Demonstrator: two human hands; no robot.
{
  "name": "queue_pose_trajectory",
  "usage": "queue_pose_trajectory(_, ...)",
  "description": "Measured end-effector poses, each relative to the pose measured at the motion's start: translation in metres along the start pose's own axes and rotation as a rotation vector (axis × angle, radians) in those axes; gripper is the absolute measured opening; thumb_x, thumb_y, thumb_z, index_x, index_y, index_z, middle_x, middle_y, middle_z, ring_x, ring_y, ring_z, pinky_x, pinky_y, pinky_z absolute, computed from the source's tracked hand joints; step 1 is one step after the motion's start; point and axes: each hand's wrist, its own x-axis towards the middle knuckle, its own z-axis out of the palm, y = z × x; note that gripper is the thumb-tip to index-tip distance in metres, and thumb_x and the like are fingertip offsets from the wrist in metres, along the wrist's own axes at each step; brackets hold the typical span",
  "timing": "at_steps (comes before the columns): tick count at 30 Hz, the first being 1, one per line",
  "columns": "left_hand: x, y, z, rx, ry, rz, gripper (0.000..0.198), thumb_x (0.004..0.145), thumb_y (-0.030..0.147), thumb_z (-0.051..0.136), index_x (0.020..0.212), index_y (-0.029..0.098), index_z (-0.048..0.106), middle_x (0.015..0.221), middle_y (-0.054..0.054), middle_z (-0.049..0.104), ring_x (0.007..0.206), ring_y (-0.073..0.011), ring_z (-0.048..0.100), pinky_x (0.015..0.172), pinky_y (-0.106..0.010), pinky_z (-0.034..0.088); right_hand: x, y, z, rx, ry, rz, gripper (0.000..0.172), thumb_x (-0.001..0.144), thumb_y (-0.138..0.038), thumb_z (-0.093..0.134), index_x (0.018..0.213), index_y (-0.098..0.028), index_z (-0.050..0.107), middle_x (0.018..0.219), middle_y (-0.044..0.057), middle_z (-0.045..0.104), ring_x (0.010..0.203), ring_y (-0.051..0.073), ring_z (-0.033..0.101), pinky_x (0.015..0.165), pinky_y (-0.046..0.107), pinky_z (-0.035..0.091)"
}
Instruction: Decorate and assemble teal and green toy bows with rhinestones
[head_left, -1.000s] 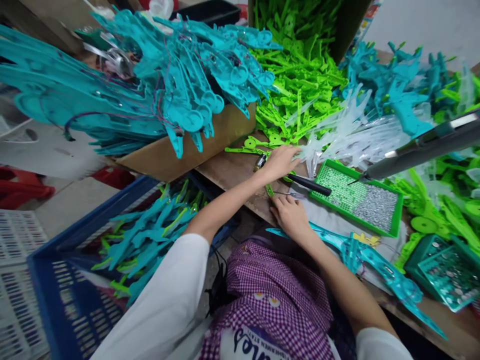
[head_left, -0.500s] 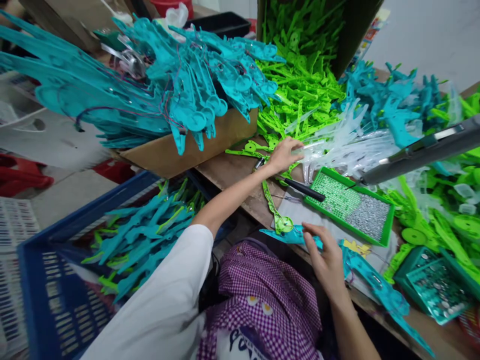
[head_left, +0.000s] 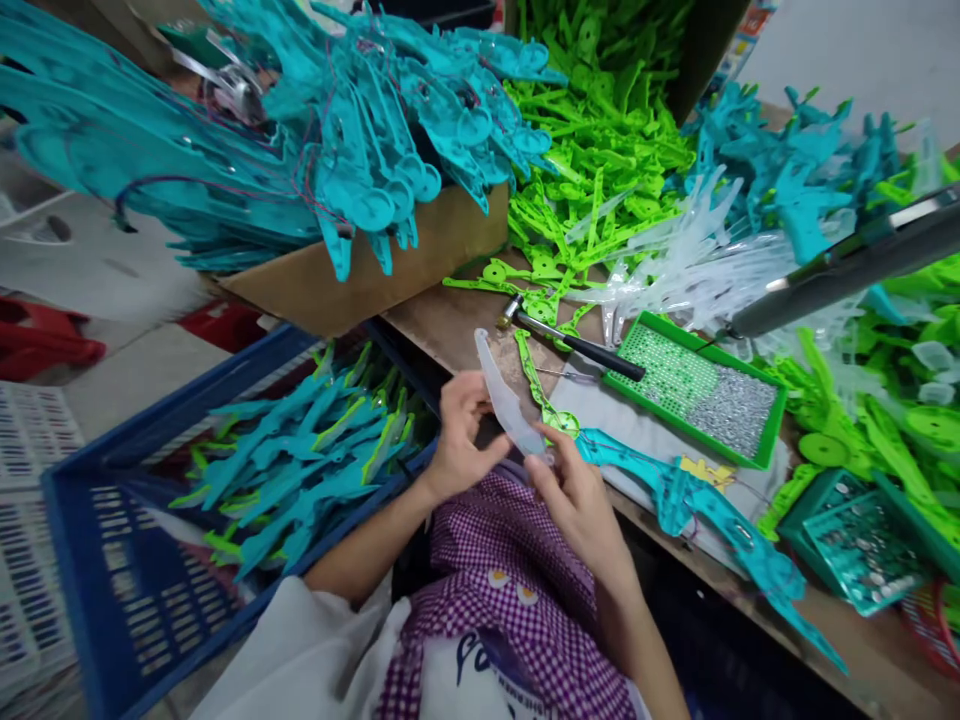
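Note:
My right hand [head_left: 576, 492] pinches the lower end of a translucent white blade-shaped plastic piece [head_left: 504, 392] above my lap. My left hand [head_left: 463, 442] is beside the piece, its fingers bent and thumb spread apart; the fingertips are close to the edge, and contact is hard to make out. On the bench just beyond lies a blue plastic half-shell [head_left: 679, 500], shaped like a long toy part. A green plastic arm with a round disc [head_left: 559, 420] rests at its left end. A hammer [head_left: 574, 338] lies behind, its handle end over a green tray [head_left: 750, 450] of small metal parts.
A blue crate [head_left: 101, 600] of blue-green assemblies stands at left. Above it, blue shells [head_left: 375, 150] overhang a cardboard box [head_left: 375, 285]. Green parts [head_left: 600, 170] and translucent pieces [head_left: 697, 260] are heaped behind. A dark power screwdriver [head_left: 840, 265] juts in from the right, above a teal box [head_left: 862, 550].
My left hand has come back from the translucent heap to my lap, and a translucent piece is now between the hands. My right hand has left the blue shell and grips the piece.

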Motion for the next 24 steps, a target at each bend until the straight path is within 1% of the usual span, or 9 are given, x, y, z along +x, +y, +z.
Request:
queue_pose_trajectory(2,0.011,0.011,-0.007,-0.317,-0.003,-0.302,0.072,0.078,0.043,0.071,0.140,0.032,0.035,0.129,-0.008,0.052,0.100,-0.0175,0.062,0.085,-0.033,0.054,0.015,-0.022,-0.005,-0.320,-0.033,-0.127,0.039,0.095,-0.040,0.043,0.131,-0.024,0.049,0.075,0.001,0.065,0.064,0.016,0.060,0.064,0.028,0.044)
queue_pose_trajectory(4,0.021,0.017,-0.014,-0.491,0.025,-0.505,0.067,0.081,0.044,0.067,0.139,0.031,0.036,0.121,-0.007,0.059,0.091,-0.0146,0.064,0.081,-0.029,0.054,0.033,-0.040,-0.003,-0.532,-0.112,-0.212,0.040,0.096,-0.036,0.041,0.134,-0.024,0.048,0.081,0.003,0.069,0.070,0.018,0.064,0.069,0.029,0.045)
queue_pose_trajectory(7,0.031,0.014,-0.021,-0.501,0.183,-0.639,0.053,0.080,0.036,0.070,0.128,0.027,0.048,0.102,-0.002,0.065,0.080,-0.0115,0.064,0.073,-0.022,0.053,0.059,-0.047,0.001,-0.648,-0.191,-0.272,0.045,0.096,-0.037,0.041,0.140,-0.024,0.043,0.093,0.005,0.072,0.079,0.020,0.067,0.073,0.031,0.047)
queue_pose_trajectory(8,0.032,0.011,-0.022,-0.494,0.199,-0.674,0.051,0.079,0.034,0.071,0.125,0.027,0.050,0.096,-0.001,0.066,0.078,-0.0114,0.064,0.071,-0.022,0.053,0.065,-0.044,-0.001,-0.639,-0.233,-0.297,0.048,0.096,-0.039,0.041,0.142,-0.025,0.040,0.098,0.005,0.072,0.083,0.021,0.068,0.074,0.031,0.048)
queue_pose_trajectory(11,0.032,-0.002,-0.022,-0.505,0.106,-0.796,0.054,0.077,0.035,0.073,0.125,0.025,0.049,0.087,0.000,0.065,0.076,-0.0130,0.065,0.068,-0.025,0.055,0.076,-0.027,-0.025,-0.614,-0.303,-0.367,0.049,0.097,-0.043,0.040,0.142,-0.026,0.041,0.112,0.005,0.071,0.095,0.020,0.067,0.080,0.032,0.050)
queue_pose_trajectory(15,0.027,-0.013,-0.016,-0.539,-0.031,-0.877,0.060,0.074,0.030,0.077,0.127,0.024,0.049,0.085,0.001,0.063,0.078,-0.0155,0.067,0.067,-0.029,0.058,0.080,-0.004,-0.067,-0.902,-0.135,-0.314,0.037,0.098,-0.035,0.037,0.122,-0.021,0.061,0.111,0.010,0.069,0.095,0.023,0.067,0.078,0.037,0.051)
queue_pose_trajectory(17,0.028,-0.016,-0.012,-0.550,-0.070,-0.881,0.063,0.072,0.025,0.078,0.128,0.024,0.048,0.091,-0.001,0.063,0.081,-0.0165,0.067,0.069,-0.031,0.059,0.079,0.008,-0.078,-1.002,-0.156,-0.339,0.037,0.098,-0.033,0.037,0.122,-0.019,0.061,0.111,0.011,0.068,0.096,0.024,0.066,0.078,0.037,0.051)
queue_pose_trajectory(21,0.035,-0.023,-0.002,-0.546,-0.096,-0.848,0.066,0.071,0.023,0.079,0.128,0.022,0.047,0.096,-0.003,0.065,0.080,-0.0157,0.067,0.069,-0.030,0.059,0.074,0.041,-0.076,-0.935,-0.245,-0.447,0.046,0.098,-0.037,0.036,0.137,-0.017,0.048,0.132,0.012,0.058,0.118,0.024,0.057,0.096,0.040,0.048)
queue_pose_trajectory(24,0.041,-0.029,0.006,-0.500,-0.078,-0.821,0.068,0.070,0.024,0.079,0.128,0.020,0.046,0.092,-0.003,0.065,0.075,-0.0137,0.066,0.067,-0.028,0.059,0.068,0.064,-0.066,-0.893,-0.253,-0.423,0.049,0.099,-0.036,0.034,0.141,-0.014,0.043,0.139,0.013,0.053,0.125,0.025,0.051,0.102,0.043,0.044)
